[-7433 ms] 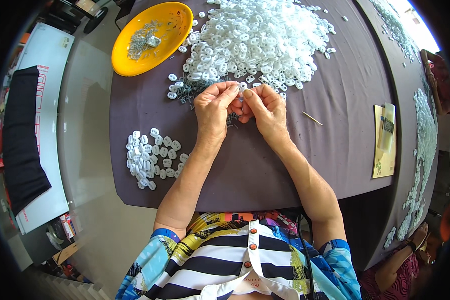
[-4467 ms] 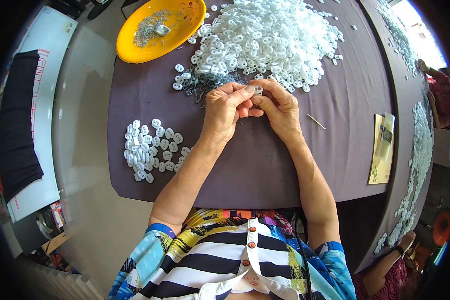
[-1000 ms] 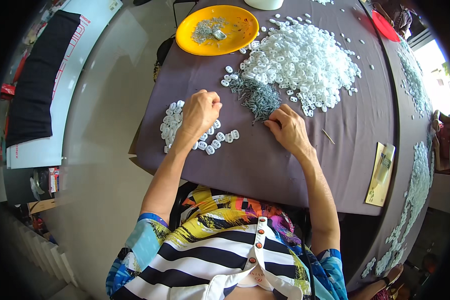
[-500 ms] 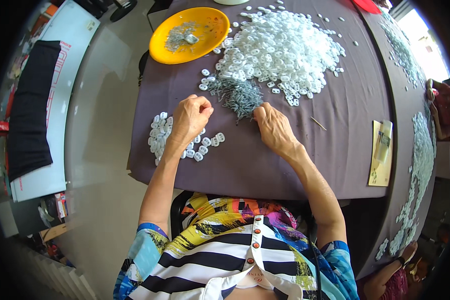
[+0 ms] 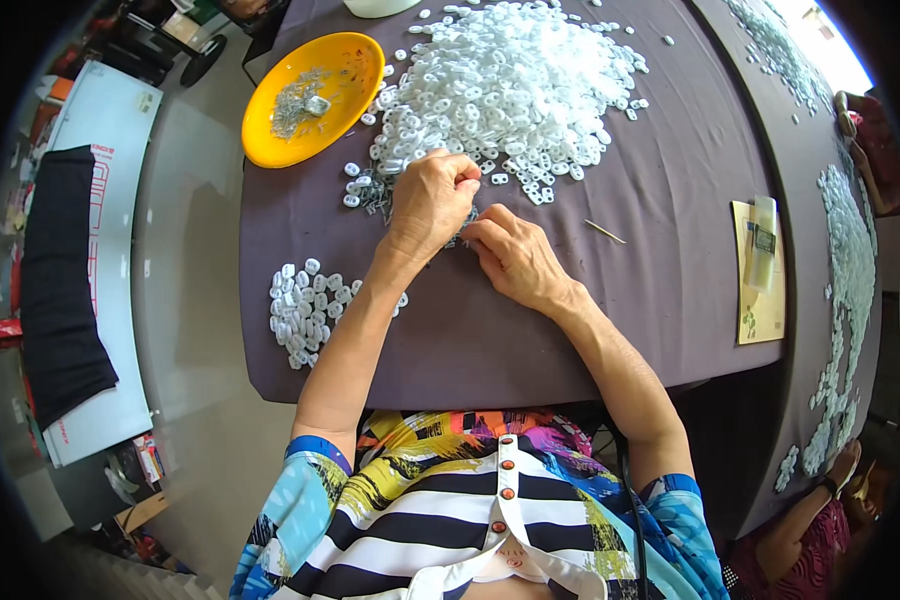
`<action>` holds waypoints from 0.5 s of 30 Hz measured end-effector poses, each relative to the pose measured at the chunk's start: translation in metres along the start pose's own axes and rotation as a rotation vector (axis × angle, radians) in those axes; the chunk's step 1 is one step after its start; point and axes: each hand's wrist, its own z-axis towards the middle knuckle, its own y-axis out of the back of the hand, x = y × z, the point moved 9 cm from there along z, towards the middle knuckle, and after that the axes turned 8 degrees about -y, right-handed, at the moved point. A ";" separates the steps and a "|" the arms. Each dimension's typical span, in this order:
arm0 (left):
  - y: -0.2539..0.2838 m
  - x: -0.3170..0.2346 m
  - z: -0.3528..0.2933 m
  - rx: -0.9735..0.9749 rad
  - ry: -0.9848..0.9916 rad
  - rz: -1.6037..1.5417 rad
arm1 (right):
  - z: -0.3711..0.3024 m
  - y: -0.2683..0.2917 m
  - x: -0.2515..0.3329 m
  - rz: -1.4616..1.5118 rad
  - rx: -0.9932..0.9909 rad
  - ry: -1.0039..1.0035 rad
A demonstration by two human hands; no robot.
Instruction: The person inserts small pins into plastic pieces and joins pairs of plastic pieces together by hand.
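My left hand [image 5: 432, 205] is closed in a pinch at the near edge of a big heap of small white oval plastic pieces with two holes [image 5: 500, 85]. Whatever its fingertips hold is hidden. Just right of it and nearer me, my right hand [image 5: 520, 260] has its fingers pressed together at the small grey metal pins [image 5: 372, 192]; what they hold cannot be made out. Both hands cover most of the pin pile. A smaller group of white pieces [image 5: 305, 310] lies left of my left forearm, some bearing dark marks.
A yellow plate [image 5: 355, 65] with loose pins and a small lump stands far left. A thin stick [image 5: 604, 232] lies right of my hands. Farther right are a tan card [image 5: 760, 325] and a clear tube [image 5: 763, 245]. Another person's hand [image 5: 846, 462] is at the right-hand table.
My left hand has moved right and away from me, from above the small group to the big heap. My right hand stays by the pins. The view has shifted.
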 end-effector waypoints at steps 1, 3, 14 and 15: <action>-0.004 -0.002 0.003 0.002 -0.003 0.000 | 0.000 0.002 -0.001 -0.001 -0.003 -0.001; -0.014 -0.006 0.009 0.020 -0.021 -0.013 | -0.002 0.019 -0.008 0.076 -0.152 -0.034; -0.050 -0.004 0.018 0.157 0.028 0.128 | -0.005 0.050 -0.056 0.306 -0.406 -0.373; -0.050 -0.006 0.019 0.157 0.028 0.124 | -0.005 0.051 -0.055 0.280 -0.407 -0.362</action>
